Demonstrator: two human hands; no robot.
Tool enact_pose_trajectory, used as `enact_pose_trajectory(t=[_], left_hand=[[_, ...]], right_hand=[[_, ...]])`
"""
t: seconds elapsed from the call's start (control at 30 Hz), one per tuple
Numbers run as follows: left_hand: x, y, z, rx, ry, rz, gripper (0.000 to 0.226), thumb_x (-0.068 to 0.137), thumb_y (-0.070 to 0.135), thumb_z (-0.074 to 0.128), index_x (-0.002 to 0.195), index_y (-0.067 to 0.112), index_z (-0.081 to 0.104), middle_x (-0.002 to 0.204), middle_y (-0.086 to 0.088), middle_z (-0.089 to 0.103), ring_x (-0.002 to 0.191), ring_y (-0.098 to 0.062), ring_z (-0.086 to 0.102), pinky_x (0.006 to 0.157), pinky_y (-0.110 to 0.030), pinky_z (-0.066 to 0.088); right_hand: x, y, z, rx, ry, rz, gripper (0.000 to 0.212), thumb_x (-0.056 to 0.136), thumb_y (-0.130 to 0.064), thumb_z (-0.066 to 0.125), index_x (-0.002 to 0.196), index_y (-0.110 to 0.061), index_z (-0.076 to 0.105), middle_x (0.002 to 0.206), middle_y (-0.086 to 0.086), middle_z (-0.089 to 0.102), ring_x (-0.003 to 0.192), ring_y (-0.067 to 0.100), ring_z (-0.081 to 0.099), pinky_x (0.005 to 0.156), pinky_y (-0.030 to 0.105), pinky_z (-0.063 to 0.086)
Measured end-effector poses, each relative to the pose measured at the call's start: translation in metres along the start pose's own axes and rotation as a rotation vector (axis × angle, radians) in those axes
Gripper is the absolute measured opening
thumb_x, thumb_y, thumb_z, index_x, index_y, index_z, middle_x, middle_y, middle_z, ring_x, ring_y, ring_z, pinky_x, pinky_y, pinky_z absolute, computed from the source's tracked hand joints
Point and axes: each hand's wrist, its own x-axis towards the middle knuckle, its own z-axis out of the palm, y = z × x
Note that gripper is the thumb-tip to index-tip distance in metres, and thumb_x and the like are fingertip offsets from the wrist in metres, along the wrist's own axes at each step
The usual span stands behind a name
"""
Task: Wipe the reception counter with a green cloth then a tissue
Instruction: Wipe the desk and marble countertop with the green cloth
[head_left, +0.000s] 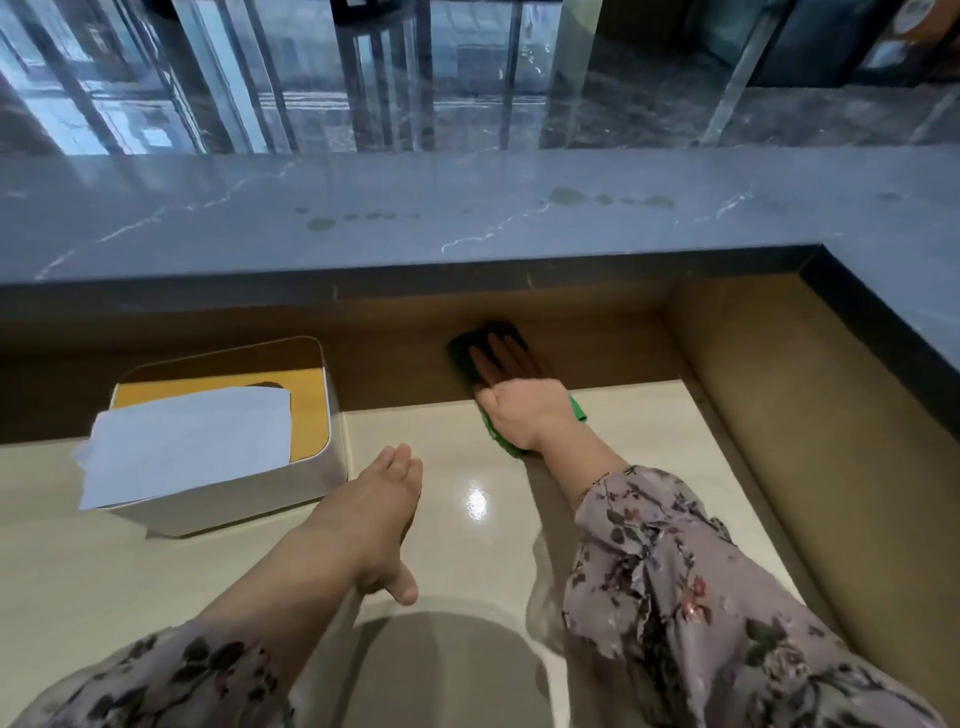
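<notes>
Green cloth (498, 439) pressed flat against far wall of counter (208, 582) by right hand (519, 405), fingers straight. Left hand (374, 514) flat, nothing held. Tissue (192, 441) kept in white box (234, 504), left.

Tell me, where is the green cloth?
The green cloth lies under the right hand at the back of the counter, right of the tissue box.
</notes>
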Motion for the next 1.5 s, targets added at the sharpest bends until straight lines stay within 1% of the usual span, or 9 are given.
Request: enact_pose_trajectory(t=[0.2, 0.37, 0.47, 0.63, 0.87, 1.03, 1.2, 1.37, 1.5], left_hand=[[0.0, -0.002, 0.003, -0.023, 0.001, 0.005, 0.13, 0.068, 0.046, 0.082, 0.152, 0.011, -0.011, 0.159, -0.005, -0.019, 0.147, -0.02, -0.015, 0.119, -0.032, 0.01], [-0.001, -0.003, 0.003, -0.026, 0.003, 0.018, 0.131, 0.067, 0.045, 0.082, 0.152, 0.011, -0.011, 0.159, -0.005, -0.019, 0.147, -0.019, -0.015, 0.12, -0.033, 0.011], [0.0, -0.005, 0.004, -0.023, 0.0, 0.028, 0.129, 0.068, 0.046, 0.081, 0.152, 0.012, -0.01, 0.159, -0.004, -0.018, 0.147, -0.02, -0.015, 0.119, -0.034, 0.011], [0.0, -0.005, 0.002, -0.024, -0.007, 0.019, 0.127, 0.069, 0.044, 0.081, 0.152, 0.013, -0.009, 0.16, -0.005, -0.017, 0.148, -0.021, -0.014, 0.121, -0.035, 0.01], [-0.002, -0.002, 0.0, 0.037, -0.003, 0.01, 0.129, 0.066, 0.048, 0.082, 0.152, 0.01, -0.007, 0.16, -0.007, -0.014, 0.148, -0.022, -0.01, 0.122, -0.035, 0.011], [-0.001, 0.003, -0.001, 0.095, -0.017, -0.012, 0.129, 0.067, 0.048, 0.082, 0.152, 0.008, -0.007, 0.16, -0.007, -0.014, 0.149, -0.023, -0.009, 0.121, -0.037, 0.016], [-0.002, 0.001, -0.001, 0.143, -0.004, -0.011, 0.129, 0.066, 0.052, 0.08, 0.152, 0.009, -0.005, 0.161, -0.007, -0.012, 0.149, -0.023, -0.006, 0.12, -0.037, 0.018], [-0.019, 0.003, 0.002, 0.175, 0.123, 0.031, 0.124, 0.068, 0.057, 0.076, 0.153, 0.012, -0.004, 0.161, -0.006, -0.01, 0.149, -0.022, -0.007, 0.119, -0.036, 0.017], [-0.041, 0.013, 0.016, 0.132, 0.225, 0.069, 0.104, 0.082, 0.045, 0.069, 0.153, 0.013, 0.0, 0.162, -0.005, -0.004, 0.149, -0.02, 0.0, 0.118, -0.033, 0.017]], right_hand=[[-0.025, 0.11, -0.015, -0.052, 0.014, 0.409, 0.057, 0.101, -0.042, 0.017, 0.152, -0.028, -0.003, 0.16, -0.001, -0.013, 0.147, 0.018, -0.012, 0.12, 0.042, 0.007], [-0.039, 0.1, -0.022, -0.093, -0.021, 0.592, 0.054, 0.101, -0.037, 0.019, 0.149, -0.014, 0.026, 0.158, 0.012, 0.019, 0.142, 0.031, 0.024, 0.116, 0.042, 0.015], [-0.048, 0.047, -0.012, -0.078, 0.057, 0.494, 0.051, 0.1, -0.037, 0.018, 0.139, -0.014, 0.042, 0.149, 0.014, 0.037, 0.138, 0.031, 0.029, 0.115, 0.042, 0.017], [-0.064, -0.054, 0.02, 0.002, 0.072, 0.181, 0.057, 0.101, -0.039, 0.015, 0.153, -0.021, 0.003, 0.161, 0.006, 0.0, 0.148, 0.024, -0.004, 0.12, 0.041, 0.001], [-0.078, -0.056, 0.028, -0.069, 0.059, -0.065, 0.054, 0.103, -0.041, 0.015, 0.153, -0.026, 0.001, 0.161, 0.0, -0.006, 0.148, 0.017, -0.005, 0.118, 0.037, 0.003], [-0.08, 0.039, 0.024, -0.124, 0.11, 0.17, 0.059, 0.097, -0.043, 0.007, 0.152, -0.025, 0.006, 0.161, 0.004, 0.002, 0.148, 0.019, 0.001, 0.117, 0.037, 0.013], [-0.128, 0.114, 0.009, -0.008, 0.105, 0.486, 0.054, 0.102, -0.039, 0.019, 0.153, -0.025, 0.007, 0.161, 0.003, 0.001, 0.148, 0.019, 0.004, 0.116, 0.041, 0.014], [-0.139, 0.071, 0.014, 0.039, 0.08, 0.587, 0.055, 0.101, -0.038, 0.016, 0.153, -0.025, 0.003, 0.161, 0.004, -0.004, 0.148, 0.021, -0.002, 0.118, 0.042, 0.007], [-0.157, -0.013, 0.034, 0.043, 0.067, 0.426, 0.057, 0.101, -0.039, 0.015, 0.153, -0.024, -0.004, 0.161, 0.005, -0.01, 0.148, 0.021, -0.009, 0.12, 0.042, 0.004]])
